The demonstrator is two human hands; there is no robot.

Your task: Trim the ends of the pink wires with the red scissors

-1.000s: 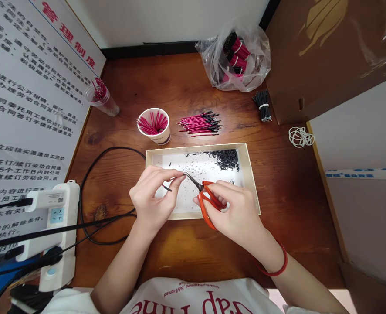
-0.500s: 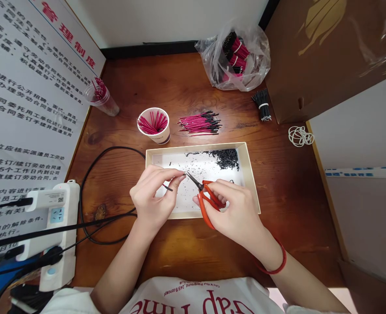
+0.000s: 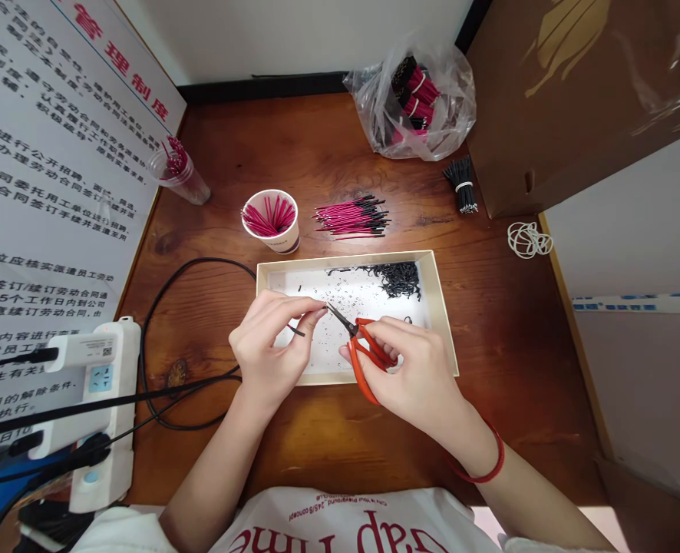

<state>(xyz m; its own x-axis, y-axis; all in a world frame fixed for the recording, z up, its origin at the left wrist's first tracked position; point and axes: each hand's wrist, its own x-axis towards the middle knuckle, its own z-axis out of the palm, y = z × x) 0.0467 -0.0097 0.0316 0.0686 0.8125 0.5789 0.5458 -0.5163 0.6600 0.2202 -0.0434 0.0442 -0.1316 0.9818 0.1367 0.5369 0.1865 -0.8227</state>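
Over the shallow cream box point(image 3: 443, 322), my left hand point(image 3: 271, 338) pinches a thin black strand point(image 3: 295, 330) between thumb and forefinger. Its lower end pokes out beneath the fingers; whether it is tubing or wire I cannot tell. My right hand point(image 3: 412, 357) is closed round the orange handles of a pair of scissors point(image 3: 368, 369). The dark blade tips are at the left fingertips, right by the strand's upper end. Inside the box lie a heap of black snippets point(image 3: 401, 280) and many tiny scattered bits.
Behind the box are a paper cup point(image 3: 282, 244) of pink-red wires and a loose pile of red-and-black wires point(image 3: 351, 216). A plastic bag point(image 3: 368, 115), a black wire bundle point(image 3: 460, 186), rubber bands point(image 3: 529, 240), a clear cup point(image 3: 193, 184), a power strip point(image 3: 124, 399) and cables surround them.
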